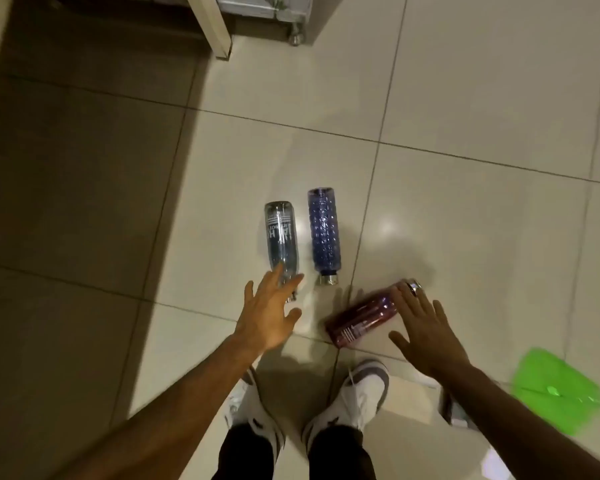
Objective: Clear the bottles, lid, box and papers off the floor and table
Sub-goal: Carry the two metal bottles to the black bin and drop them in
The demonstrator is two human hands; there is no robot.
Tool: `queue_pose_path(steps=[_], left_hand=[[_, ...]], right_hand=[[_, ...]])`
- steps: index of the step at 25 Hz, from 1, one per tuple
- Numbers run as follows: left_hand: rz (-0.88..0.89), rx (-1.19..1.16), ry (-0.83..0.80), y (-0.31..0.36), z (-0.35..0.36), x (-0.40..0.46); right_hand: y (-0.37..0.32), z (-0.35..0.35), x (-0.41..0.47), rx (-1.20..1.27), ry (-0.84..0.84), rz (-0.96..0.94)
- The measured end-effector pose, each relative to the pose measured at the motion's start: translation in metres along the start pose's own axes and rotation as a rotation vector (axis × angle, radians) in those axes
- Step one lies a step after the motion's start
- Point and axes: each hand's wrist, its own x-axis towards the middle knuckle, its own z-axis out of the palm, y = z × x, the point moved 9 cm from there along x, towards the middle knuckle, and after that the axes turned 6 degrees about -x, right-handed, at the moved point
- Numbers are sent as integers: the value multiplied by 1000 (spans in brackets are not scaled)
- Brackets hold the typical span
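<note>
The person stood bent over the tiled floor (pixel 465 98), and both arms reached down toward three bottles that lay on their sides. The step in hand was, I judged, the picking up of the bottles; nothing was lifted yet.

The left hand (pixel 269 315) was spread wide, its fingers straight, and its fingertips overlapped the neck end of the clear bottle (pixel 280 235). Whether they already touched it I could not tell. The right hand (pixel 425 332) was also wide and flat, holding nothing, just beside the red bottle (pixel 362 317), which lay slanted in front of the white shoes (pixel 359 393). The blue bottle (pixel 323 232) lay between the two others, parallel to the clear one, with no hand near it.

A green sheet (pixel 561 389), maybe one of the papers, lay on the floor at the right. A white furniture leg (pixel 213 26) stood at the far end.

Next, each hand would probably need to curl around its bottle. The bottles were round and could roll away on the smooth tiles.
</note>
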Motion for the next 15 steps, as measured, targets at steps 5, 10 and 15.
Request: queue_pose_path(steps=[5,10,15], left_hand=[[-49,65,9,-69,70,56],[-183,-18,210,-114,89,99],[-141,-108,192,-108,108,118]], right_hand=[[29,85,69,-81,-32,60],[36,127,102,-246,35,-55],[19,154,115,-419,56,-162]])
